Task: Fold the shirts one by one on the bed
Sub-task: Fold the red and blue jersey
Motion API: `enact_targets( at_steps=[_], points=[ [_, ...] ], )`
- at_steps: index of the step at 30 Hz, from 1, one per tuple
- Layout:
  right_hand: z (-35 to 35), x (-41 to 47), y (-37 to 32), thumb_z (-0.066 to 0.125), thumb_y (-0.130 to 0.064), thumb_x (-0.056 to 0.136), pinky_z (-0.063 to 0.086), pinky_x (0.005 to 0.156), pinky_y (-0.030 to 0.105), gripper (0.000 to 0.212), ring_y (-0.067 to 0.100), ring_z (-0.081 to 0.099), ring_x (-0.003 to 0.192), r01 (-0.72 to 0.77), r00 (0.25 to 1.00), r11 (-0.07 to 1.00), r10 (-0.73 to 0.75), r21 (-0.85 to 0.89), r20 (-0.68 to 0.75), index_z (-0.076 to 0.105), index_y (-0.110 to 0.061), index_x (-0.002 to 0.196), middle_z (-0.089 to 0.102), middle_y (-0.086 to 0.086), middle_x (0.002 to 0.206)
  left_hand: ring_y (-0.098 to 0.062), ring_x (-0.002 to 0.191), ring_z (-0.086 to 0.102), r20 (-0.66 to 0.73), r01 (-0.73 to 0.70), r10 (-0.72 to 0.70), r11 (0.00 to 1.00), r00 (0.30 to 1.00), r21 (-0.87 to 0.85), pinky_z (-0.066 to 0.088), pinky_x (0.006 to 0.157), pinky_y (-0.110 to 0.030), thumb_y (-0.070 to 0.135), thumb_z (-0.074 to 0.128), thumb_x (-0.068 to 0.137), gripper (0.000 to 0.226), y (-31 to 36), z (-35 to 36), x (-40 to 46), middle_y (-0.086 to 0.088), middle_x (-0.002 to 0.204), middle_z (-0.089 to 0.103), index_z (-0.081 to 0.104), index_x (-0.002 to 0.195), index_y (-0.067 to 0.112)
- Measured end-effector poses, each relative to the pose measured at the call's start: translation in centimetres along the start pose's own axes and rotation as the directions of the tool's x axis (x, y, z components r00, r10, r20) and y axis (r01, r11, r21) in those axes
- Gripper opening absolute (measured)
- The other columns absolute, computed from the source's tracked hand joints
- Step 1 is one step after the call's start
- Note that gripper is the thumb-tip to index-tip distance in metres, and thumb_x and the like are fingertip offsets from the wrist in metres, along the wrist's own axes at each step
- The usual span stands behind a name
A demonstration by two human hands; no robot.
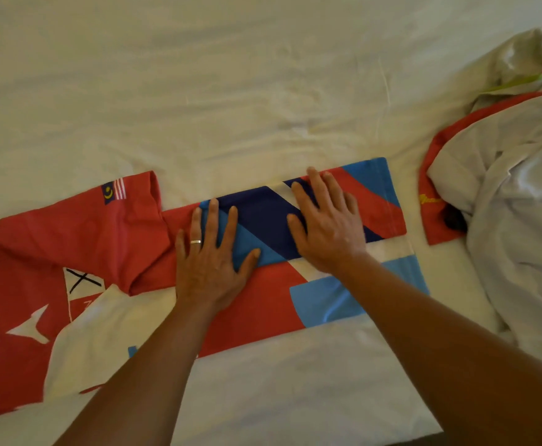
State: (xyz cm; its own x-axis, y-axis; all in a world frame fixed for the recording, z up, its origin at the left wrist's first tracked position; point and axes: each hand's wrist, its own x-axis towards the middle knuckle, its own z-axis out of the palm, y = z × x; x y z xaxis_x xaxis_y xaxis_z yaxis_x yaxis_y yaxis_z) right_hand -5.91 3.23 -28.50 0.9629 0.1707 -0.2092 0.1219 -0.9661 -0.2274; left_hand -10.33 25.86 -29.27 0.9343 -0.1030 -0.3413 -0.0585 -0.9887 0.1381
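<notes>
Both hands flat, fingers spread: left hand (210, 262), right hand (325, 220), pressing red-white-blue jersey shirt (256, 304). White-sheeted bed (231, 91); crumpled white-and-red shirts (504, 194) at 3 o'clock.

red, white, blue shirt (263, 304); white bed (231, 91)

We reach both bare forearms forward from the near edge. Our left hand (210, 252) lies flat, palm down, fingers straight and spread, a ring on one finger. Our right hand (325, 222) lies flat beside it, fingers straight.
</notes>
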Motion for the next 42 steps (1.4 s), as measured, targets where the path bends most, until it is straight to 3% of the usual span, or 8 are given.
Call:
enact_targets(
  at_steps=[9, 12, 17, 21, 26, 34, 38, 42],
  points=[
    [0.4, -2.0, 5.7, 0.013, -0.071, 0.098, 0.011, 0.124, 0.048, 0.077, 0.027, -0.001, 0.156, -0.18, 0.973, 0.974, 0.197, -0.136, 0.124, 0.0, -0.029, 0.161, -0.005, 0.006, 0.169, -0.027, 0.156, -0.012, 0.052, 0.005, -0.005, 1.0, 0.999, -0.001, 0.002, 0.123, -0.056, 0.079, 0.015, 0.093, 0.084, -0.1, 1.2, 0.5, 0.004, 0.168, -0.024, -0.01, 0.161, 0.036],
    [-0.8, -1.6, 3.6, 0.024, -0.063, 0.1, 0.015, 0.121, 0.053, 0.074, 0.031, 0.003, 0.155, -0.236, 0.962, 0.96, 0.253, -0.148, 0.106, 0.012, -0.022, 0.161, 0.0, 0.009, 0.169, -0.027, 0.156, -0.01, 0.031, -0.031, 0.033, 0.998, 0.999, -0.062, 0.003, 0.125, -0.054, 0.073, 0.024, 0.096, 0.082, -0.1, -0.1, -0.2, 0.0, 0.17, -0.014, -0.001, 0.162, 0.033],
    [-2.3, 0.0, -3.9, 0.052, -0.037, 0.097, 0.031, 0.107, 0.053, 0.048, 0.036, 0.034, 0.138, -0.183, 0.981, 0.98, 0.188, 0.079, -0.05, 0.051, -0.014, 0.139, 0.039, 0.009, 0.153, -0.033, 0.142, 0.039, -0.331, -0.069, -0.006, 0.974, 0.944, -0.214, 0.03, 0.111, -0.05, 0.049, 0.05, 0.094, 0.059, -2.1, -2.2, -4.8, -0.009, 0.155, 0.044, 0.053, 0.144, 0.016],
    [-1.8, 2.6, -13.3, 0.054, -0.031, 0.097, 0.042, 0.099, 0.047, 0.037, 0.031, 0.049, 0.121, -0.117, 0.993, 0.958, 0.12, 0.261, 0.002, 0.059, -0.012, 0.129, 0.054, 0.007, 0.133, -0.034, 0.131, 0.051, -0.442, -0.019, -0.078, 0.978, 0.894, -0.21, 0.036, 0.103, -0.048, 0.041, 0.054, 0.094, 0.047, -7.8, -2.2, -9.9, -0.011, 0.143, 0.056, 0.06, 0.132, 0.014],
    [-0.4, 6.3, -24.1, 0.051, -0.037, 0.095, 0.042, 0.099, 0.048, 0.044, 0.032, 0.047, 0.122, -0.278, 0.958, 0.887, 0.226, 0.368, 0.178, 0.055, -0.012, 0.13, 0.053, 0.009, 0.13, -0.034, 0.139, 0.045, -0.306, 0.004, -0.041, 0.993, 0.951, -0.121, 0.042, 0.104, -0.054, 0.047, 0.051, 0.096, 0.054, -15.4, -0.6, -15.1, -0.013, 0.151, 0.049, 0.051, 0.141, 0.017],
    [1.8, 9.7, -28.1, 0.062, -0.048, 0.088, 0.03, 0.108, 0.049, 0.057, 0.034, 0.045, 0.13, -0.573, 0.819, 0.762, 0.526, 0.301, 0.229, 0.05, -0.013, 0.131, 0.055, 0.01, 0.135, -0.03, 0.157, 0.01, -0.085, 0.012, -0.013, 1.0, 0.996, -0.008, 0.019, 0.121, -0.053, 0.061, 0.029, 0.103, 0.073, -20.1, 2.6, -16.8, -0.008, 0.17, 0.009, 0.016, 0.163, 0.022],
    [1.1, 9.2, -29.7, 0.057, -0.03, 0.088, 0.032, 0.098, 0.045, 0.025, 0.032, 0.051, 0.116, -0.403, 0.915, 0.885, 0.397, 0.232, 0.073, 0.062, -0.014, 0.106, 0.063, 0.007, 0.111, -0.03, 0.157, 0.006, -0.076, 0.017, -0.018, 1.0, 0.997, -0.02, 0.011, 0.123, -0.053, 0.063, 0.024, 0.103, 0.074, -20.0, 2.9, -16.6, -0.008, 0.171, 0.005, 0.012, 0.163, 0.022],
    [-0.6, 5.6, -33.1, 0.063, -0.018, 0.082, 0.039, 0.079, 0.041, 0.011, 0.032, 0.054, 0.084, 0.099, 0.954, 0.966, -0.024, 0.24, -0.298, 0.053, -0.013, 0.084, 0.055, 0.004, 0.078, -0.031, 0.154, 0.022, -0.182, -0.031, 0.012, 0.994, 0.983, -0.1, 0.02, 0.116, -0.054, 0.053, 0.03, 0.102, 0.062, -20.6, 0.6, -17.3, -0.008, 0.166, 0.025, 0.032, 0.158, 0.026]
  ],
)
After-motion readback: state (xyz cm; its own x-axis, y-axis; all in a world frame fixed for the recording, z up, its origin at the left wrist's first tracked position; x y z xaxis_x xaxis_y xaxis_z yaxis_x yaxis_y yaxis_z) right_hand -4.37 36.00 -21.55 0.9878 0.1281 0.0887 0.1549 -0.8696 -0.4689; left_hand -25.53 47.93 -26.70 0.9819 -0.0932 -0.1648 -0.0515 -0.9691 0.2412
